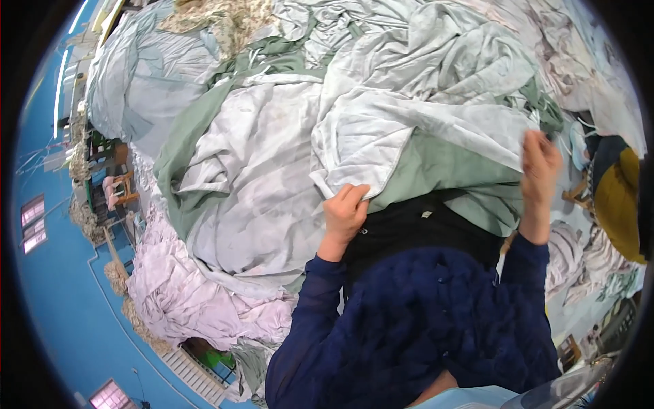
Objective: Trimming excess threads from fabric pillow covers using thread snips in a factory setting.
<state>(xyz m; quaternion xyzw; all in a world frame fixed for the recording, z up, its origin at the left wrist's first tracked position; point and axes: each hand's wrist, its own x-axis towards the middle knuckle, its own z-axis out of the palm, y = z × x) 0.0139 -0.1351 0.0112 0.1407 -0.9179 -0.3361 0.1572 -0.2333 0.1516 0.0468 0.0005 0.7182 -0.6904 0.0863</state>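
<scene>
A large cloth (272, 177), whitish on one face and sage green on the other, spreads in loose folds before me and over my lap. My left hand (346, 215) is closed on its folded-over edge, pinching a white corner with a seam between thumb and fingers. Below that edge the green face (443, 170) shows. At the right side of the cloth my right hand (541, 167) is raised with its fingers curled together, slightly blurred. A small dark bit shows by its fingertips, and what it grips is hidden.
Heaped cloths lie around: pale blue (157, 88) at far left, pinkish (204, 286) at near left, floral (238, 27) at the back. On the right are a wooden stool (579, 194), a mustard-and-dark cloth (616, 198) and more piles. Blue floor (75, 293) lies left.
</scene>
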